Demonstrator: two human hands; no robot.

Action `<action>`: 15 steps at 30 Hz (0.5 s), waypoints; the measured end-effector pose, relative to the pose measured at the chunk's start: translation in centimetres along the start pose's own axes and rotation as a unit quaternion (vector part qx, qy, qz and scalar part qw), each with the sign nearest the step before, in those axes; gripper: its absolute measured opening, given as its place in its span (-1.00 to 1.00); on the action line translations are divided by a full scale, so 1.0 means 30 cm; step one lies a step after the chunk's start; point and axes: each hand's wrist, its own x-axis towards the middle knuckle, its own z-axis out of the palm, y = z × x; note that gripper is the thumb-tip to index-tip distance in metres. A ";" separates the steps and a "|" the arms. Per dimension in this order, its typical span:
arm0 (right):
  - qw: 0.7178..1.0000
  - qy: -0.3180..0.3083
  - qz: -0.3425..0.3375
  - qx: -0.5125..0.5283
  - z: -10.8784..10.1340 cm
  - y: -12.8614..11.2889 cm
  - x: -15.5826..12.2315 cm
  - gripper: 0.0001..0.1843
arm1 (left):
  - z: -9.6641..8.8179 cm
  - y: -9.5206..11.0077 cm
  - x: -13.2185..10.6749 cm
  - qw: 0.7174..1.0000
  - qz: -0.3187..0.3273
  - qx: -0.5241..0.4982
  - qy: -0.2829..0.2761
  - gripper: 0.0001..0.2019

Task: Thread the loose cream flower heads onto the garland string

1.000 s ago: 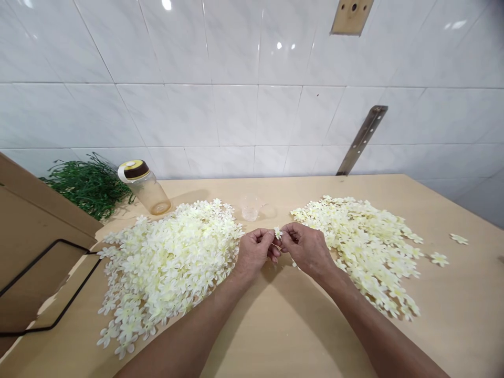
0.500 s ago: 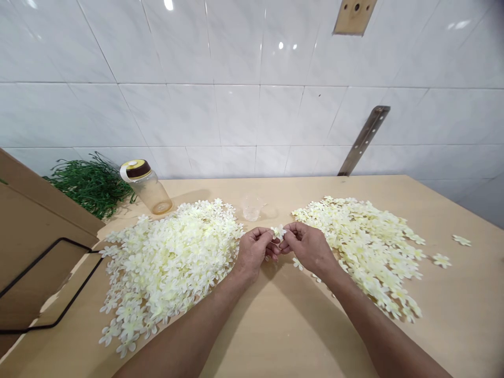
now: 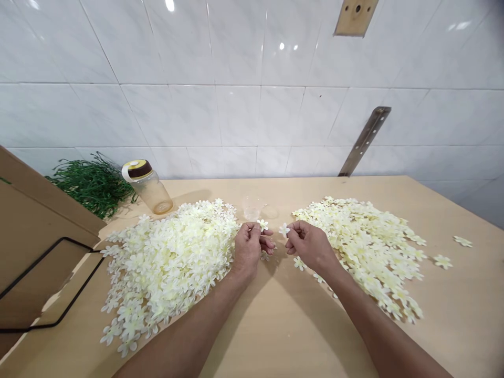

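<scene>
My left hand (image 3: 249,245) pinches a small artificial flower (image 3: 262,224), white with a yellowish centre, between thumb and forefinger. Across a narrow gap, my right hand (image 3: 309,244) holds another white flower (image 3: 284,230) by its fingertips. Part of a further flower shows just under my left fingers. A large heap of white flowers (image 3: 173,257) lies beside my left hand, and a yellower heap (image 3: 366,241) spreads out to the right of my right hand. Behind the hands stands a small clear plastic cup (image 3: 252,207).
A clear bottle with a brown and yellow lid (image 3: 151,189) stands at the back left, beside green artificial stems (image 3: 94,184). A cardboard box (image 3: 35,226) and a black wire frame (image 3: 65,315) occupy the left edge. A metal bracket (image 3: 366,140) leans along the tiled wall.
Both hands were together at one flower spot; now they have moved apart, each with its own flower. My left hand has shifted slightly left.
</scene>
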 end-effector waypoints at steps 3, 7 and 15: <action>0.988 0.034 -0.087 -0.127 0.002 0.007 -0.008 -0.84 | 0.000 -0.002 0.000 1.000 0.022 0.017 0.006 -0.69; 0.973 -0.037 -0.159 -0.161 0.002 -0.003 -0.020 -0.78 | -0.006 -0.003 0.003 0.998 0.046 0.032 0.020 -0.70; 0.988 0.015 -0.100 -0.115 -0.009 0.003 -0.010 -0.73 | -0.019 -0.007 0.010 0.995 0.063 0.059 0.043 -0.76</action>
